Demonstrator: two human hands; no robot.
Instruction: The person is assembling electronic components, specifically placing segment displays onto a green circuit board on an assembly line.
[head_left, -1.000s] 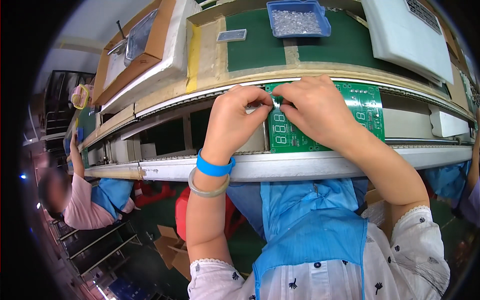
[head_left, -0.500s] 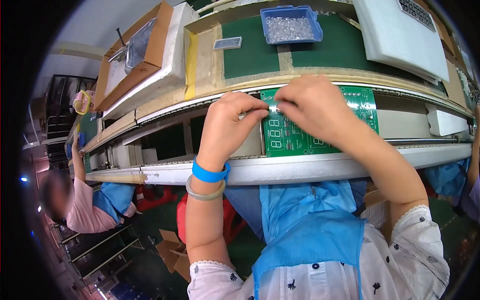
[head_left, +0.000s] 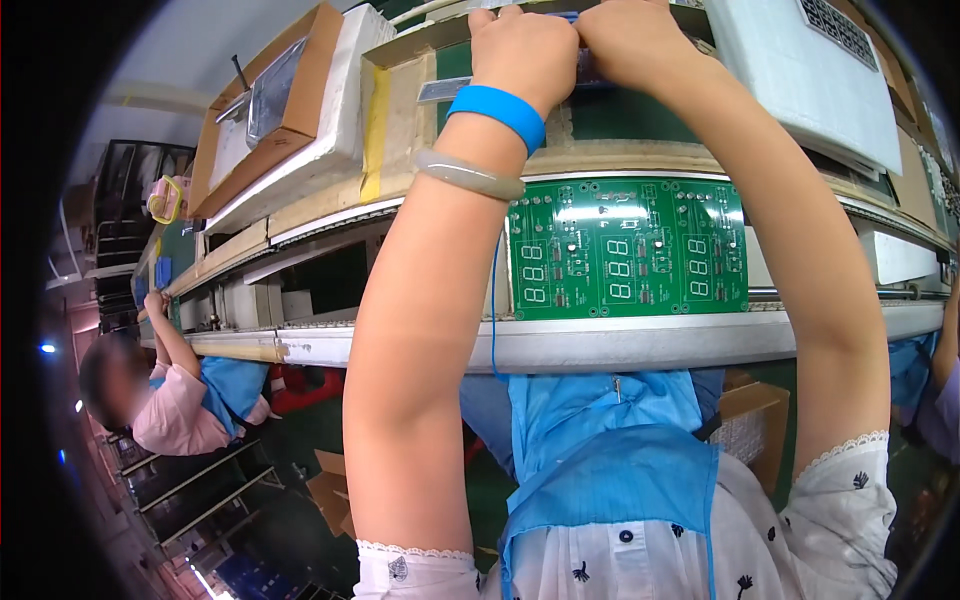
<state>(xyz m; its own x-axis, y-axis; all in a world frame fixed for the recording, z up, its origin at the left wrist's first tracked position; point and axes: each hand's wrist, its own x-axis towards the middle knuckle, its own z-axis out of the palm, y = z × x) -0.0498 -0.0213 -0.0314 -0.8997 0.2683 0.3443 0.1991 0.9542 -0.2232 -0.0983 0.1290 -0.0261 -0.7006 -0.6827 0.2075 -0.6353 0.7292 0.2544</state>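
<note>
Both my arms reach forward over the rail to the far bench. My left hand (head_left: 525, 55), below a blue wristband (head_left: 497, 115) and a pale bangle (head_left: 468, 175), is at the left side of the blue bin (head_left: 592, 76), which the hands mostly cover. Beside it my right hand (head_left: 635, 42) is over the bin's right part. The fingers of both hands are largely hidden, so any small piece in them cannot be made out. Nearer me, a green circuit board (head_left: 630, 250) lies across the rails, untouched, with white digit outlines and small parts on it.
A small clear-topped tray (head_left: 443, 90) lies left of my left hand. White foam (head_left: 800, 90) stands at the right, a cardboard box (head_left: 265, 110) on foam at the left. The metal front rail (head_left: 640, 340) runs before me. Another person (head_left: 190, 390) works at far left.
Both hands have left the circuit board and moved forward to the blue bin. The whole board now shows, a little further left in view. The other person's hands have come together.
</note>
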